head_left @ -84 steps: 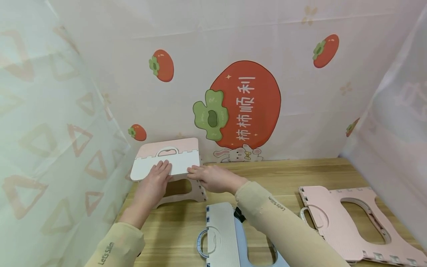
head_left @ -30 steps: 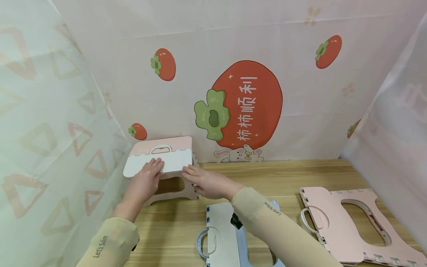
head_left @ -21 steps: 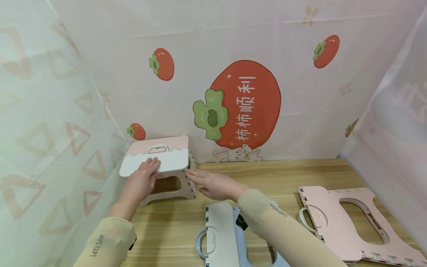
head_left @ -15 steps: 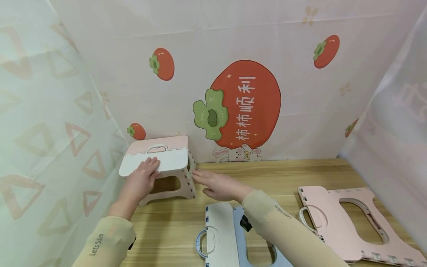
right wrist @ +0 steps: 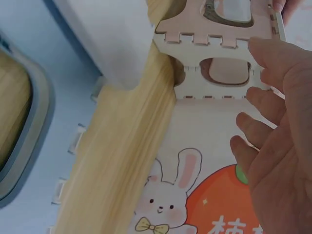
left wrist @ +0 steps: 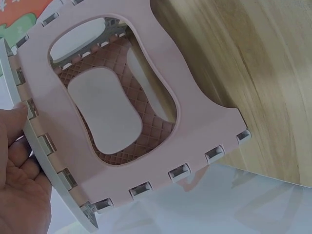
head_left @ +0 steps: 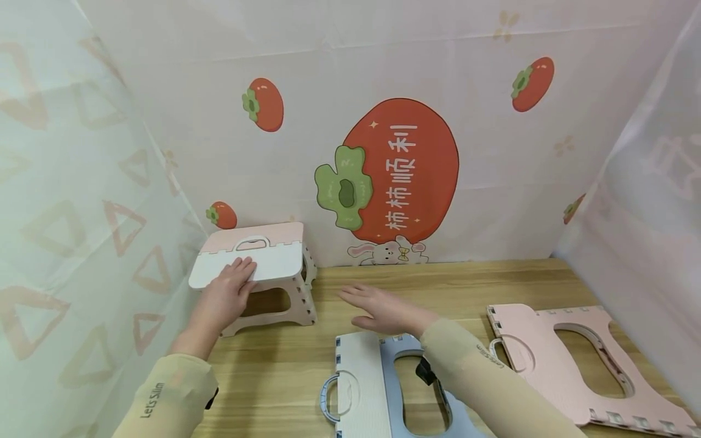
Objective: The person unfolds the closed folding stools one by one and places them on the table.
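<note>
One stool (head_left: 274, 263) stands, two lie flat

On the wooden table (head_left: 438, 280), in the head view, the upright pink-and-white stool is at eight o'clock; a flat pink stool (head_left: 550, 371) lies at four, a flat blue-and-white stool (head_left: 369, 389) near six. The upright one looks like hard plastic: probably stiff, light, slightly slick, its hinged legs apt to fold. The left hand (head_left: 222, 297) pinches its front edge, fingers close together on top, thumb at the rim. The right hand (head_left: 384, 310) hovers at five o'clock, fingers loosely spread, touching nothing. Besides that edge, the loop handle (head_left: 253, 238) should offer a good hold. White lettering on the red fruit (head_left: 429, 182) reads "柿柿顺利"; smaller print on both sleeves (head_left: 164, 395), "Let's Slim".
</note>
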Motion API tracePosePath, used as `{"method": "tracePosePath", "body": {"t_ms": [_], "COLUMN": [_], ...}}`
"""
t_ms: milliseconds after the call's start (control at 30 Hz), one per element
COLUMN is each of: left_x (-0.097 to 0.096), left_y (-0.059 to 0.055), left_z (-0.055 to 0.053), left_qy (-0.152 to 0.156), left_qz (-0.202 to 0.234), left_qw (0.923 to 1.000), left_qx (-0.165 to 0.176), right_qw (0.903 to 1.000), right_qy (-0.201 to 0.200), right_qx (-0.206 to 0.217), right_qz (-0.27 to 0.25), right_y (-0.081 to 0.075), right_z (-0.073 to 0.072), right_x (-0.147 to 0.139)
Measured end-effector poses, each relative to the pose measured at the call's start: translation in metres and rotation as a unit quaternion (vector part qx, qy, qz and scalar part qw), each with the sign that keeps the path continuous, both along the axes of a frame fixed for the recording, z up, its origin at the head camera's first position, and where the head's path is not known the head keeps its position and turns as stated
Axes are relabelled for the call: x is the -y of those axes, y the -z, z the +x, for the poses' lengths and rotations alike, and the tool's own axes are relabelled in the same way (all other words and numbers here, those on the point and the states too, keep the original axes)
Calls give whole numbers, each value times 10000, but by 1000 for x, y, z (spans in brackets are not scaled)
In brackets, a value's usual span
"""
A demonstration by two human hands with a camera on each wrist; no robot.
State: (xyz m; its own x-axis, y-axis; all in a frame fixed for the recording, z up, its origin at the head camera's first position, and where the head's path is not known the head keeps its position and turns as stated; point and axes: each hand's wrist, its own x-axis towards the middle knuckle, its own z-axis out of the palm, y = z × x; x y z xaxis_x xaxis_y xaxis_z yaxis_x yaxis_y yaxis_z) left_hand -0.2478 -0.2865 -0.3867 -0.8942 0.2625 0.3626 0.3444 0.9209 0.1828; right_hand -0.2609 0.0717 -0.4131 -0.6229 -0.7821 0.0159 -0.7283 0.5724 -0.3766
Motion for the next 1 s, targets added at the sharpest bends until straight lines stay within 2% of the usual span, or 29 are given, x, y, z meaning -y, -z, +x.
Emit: {"method": "tracePosePath", "body": {"t_ms": [400,567,667,1000], "left_x": [2,1,1,0], "left_y": [-4,-5,-4,2], "left_z": [2,3,5,16], "left_qy": [-85,-113,-125,-161], "left_qz": [153,140,29,-70], "left_qw": [9993,9983,9983,9985], "left_qx": [327,556,566,516], "right_qw": [9984,9977,9974,9960], "right_qy": [500,628,662,839], "right_qx": [200,58,-8,211], "right_qz": [158,252,272,228], "right_y": [10,15,17,25], "right_z": [14,21,25,39], "right_x": [-40,-55,-62,-82]}}
